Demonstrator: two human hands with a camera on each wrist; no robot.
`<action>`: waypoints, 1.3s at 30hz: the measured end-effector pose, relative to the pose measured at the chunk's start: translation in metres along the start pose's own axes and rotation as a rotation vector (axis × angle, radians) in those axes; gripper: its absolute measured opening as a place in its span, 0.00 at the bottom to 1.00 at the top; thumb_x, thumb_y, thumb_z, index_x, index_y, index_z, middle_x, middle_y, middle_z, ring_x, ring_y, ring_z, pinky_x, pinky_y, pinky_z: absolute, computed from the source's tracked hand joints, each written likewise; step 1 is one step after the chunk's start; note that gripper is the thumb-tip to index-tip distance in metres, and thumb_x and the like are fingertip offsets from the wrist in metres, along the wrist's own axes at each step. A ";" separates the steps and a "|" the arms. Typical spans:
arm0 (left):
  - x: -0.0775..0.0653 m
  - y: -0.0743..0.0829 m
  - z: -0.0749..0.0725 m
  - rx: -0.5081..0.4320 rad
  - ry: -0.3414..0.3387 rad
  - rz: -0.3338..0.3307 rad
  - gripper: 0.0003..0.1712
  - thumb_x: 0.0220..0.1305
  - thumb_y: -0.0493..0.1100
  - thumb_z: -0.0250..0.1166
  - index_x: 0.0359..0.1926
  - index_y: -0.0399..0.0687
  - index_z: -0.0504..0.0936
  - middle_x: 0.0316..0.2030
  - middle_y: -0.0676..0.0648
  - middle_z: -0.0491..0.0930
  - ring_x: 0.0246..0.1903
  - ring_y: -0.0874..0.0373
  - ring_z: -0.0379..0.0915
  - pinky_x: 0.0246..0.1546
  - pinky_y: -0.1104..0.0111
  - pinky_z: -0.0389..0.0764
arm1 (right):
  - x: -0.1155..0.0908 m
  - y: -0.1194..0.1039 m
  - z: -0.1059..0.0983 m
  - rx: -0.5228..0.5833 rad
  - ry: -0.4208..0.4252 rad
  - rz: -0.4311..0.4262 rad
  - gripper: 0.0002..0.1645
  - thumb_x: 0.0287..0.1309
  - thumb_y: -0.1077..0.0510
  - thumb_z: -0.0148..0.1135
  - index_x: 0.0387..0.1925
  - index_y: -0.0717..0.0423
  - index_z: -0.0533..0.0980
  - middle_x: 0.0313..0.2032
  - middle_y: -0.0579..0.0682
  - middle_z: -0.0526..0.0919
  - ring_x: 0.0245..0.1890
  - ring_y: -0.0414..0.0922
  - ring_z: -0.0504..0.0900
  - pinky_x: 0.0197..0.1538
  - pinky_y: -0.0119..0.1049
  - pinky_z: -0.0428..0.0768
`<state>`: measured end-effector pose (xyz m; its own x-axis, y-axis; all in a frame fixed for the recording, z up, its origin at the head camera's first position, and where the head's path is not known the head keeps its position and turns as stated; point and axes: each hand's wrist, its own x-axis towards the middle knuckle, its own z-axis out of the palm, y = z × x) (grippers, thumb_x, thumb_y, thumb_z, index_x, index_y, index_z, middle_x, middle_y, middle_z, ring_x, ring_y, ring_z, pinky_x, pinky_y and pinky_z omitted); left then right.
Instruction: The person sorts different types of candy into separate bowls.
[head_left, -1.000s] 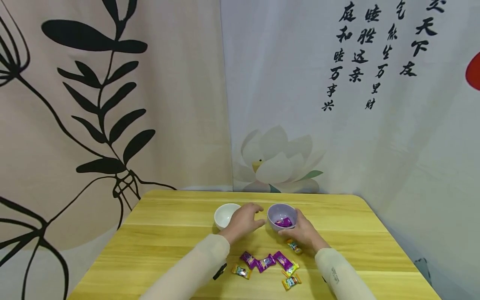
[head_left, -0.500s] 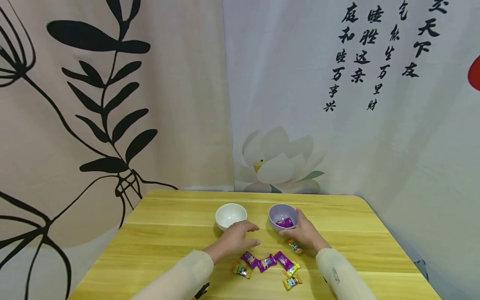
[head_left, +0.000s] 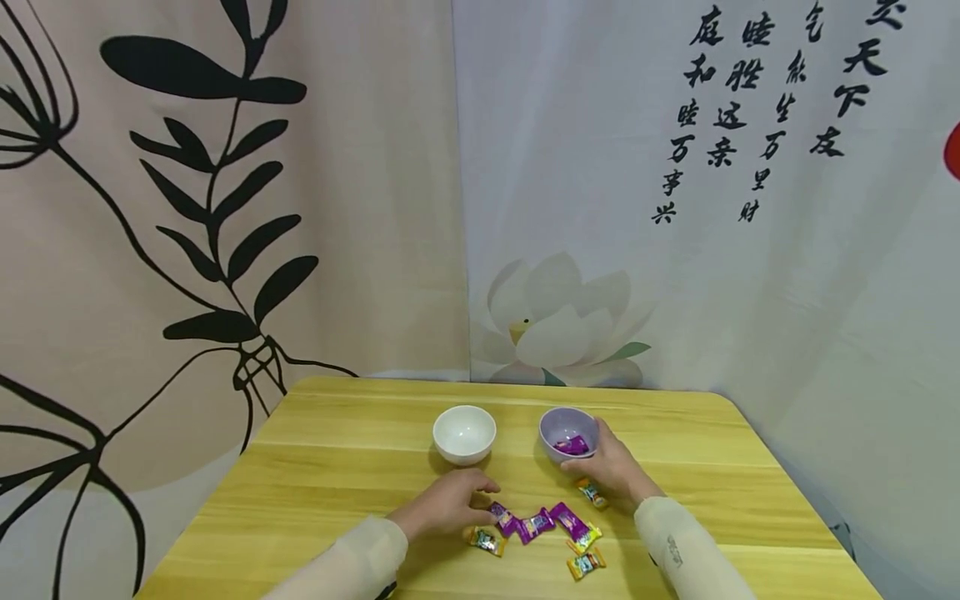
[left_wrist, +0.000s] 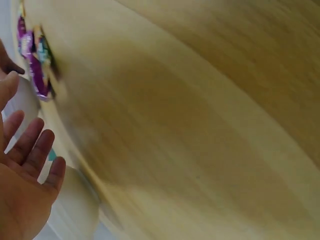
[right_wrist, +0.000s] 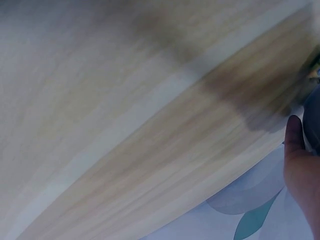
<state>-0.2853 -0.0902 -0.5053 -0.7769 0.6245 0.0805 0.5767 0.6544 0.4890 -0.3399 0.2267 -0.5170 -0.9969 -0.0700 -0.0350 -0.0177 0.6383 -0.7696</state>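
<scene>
A: Biggest first: a pale yellow wood-grain table (head_left: 330,450) spreads under both sets of fingers. What are the hands up to?

B: The left hand (head_left: 447,502) has its fingers loosely spread, nothing in them! The right hand (head_left: 617,467) grips a round, smooth, light-purple bowl (head_left: 564,423), thumb on the near side.

A: And a round, glossy white bowl (head_left: 464,435), just beyond the left fingers.

B: No sweets show in that one. The purple bowl, though, has at least one shiny purple-wrapped sweet (head_left: 572,446), right beside the right fingers. That part's done!

A: So what's left?

B: Seven loose, by my count. Three are purple-wrapped: one right by the left thumb, though I can't tell if they touch, and two further right of it. Four are in shiny yellow wrappers: one (head_left: 486,541) just below the left fingers, one (head_left: 592,492) just below the right thumb, two further down between the hands.

A: Early stages, I'd judge: most sweets lie outside the bowls.
</scene>
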 end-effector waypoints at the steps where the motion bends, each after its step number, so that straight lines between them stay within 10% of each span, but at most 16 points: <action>1: 0.000 -0.001 0.001 0.006 0.001 0.010 0.25 0.58 0.51 0.74 0.54 0.46 0.83 0.49 0.53 0.82 0.51 0.59 0.77 0.55 0.65 0.75 | 0.000 0.000 0.000 -0.001 0.000 0.000 0.75 0.41 0.36 0.79 0.76 0.60 0.42 0.69 0.68 0.61 0.67 0.65 0.63 0.67 0.63 0.59; 25: 0.011 -0.015 0.020 0.223 -0.019 0.124 0.22 0.55 0.57 0.73 0.49 0.57 0.86 0.43 0.58 0.78 0.44 0.64 0.70 0.50 0.65 0.71 | -0.003 0.000 -0.001 -0.026 0.008 -0.017 0.74 0.42 0.36 0.79 0.75 0.62 0.43 0.69 0.68 0.61 0.67 0.66 0.63 0.67 0.64 0.59; 39: 0.009 -0.013 0.016 0.140 -0.032 0.093 0.18 0.55 0.53 0.75 0.46 0.54 0.86 0.41 0.59 0.77 0.44 0.65 0.70 0.51 0.67 0.72 | -0.002 0.000 0.000 -0.018 0.012 -0.015 0.74 0.41 0.36 0.79 0.76 0.60 0.44 0.68 0.67 0.63 0.66 0.66 0.64 0.66 0.64 0.60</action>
<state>-0.2964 -0.0863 -0.5246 -0.7114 0.6969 0.0911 0.6771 0.6448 0.3546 -0.3382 0.2270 -0.5164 -0.9974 -0.0702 -0.0155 -0.0340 0.6509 -0.7584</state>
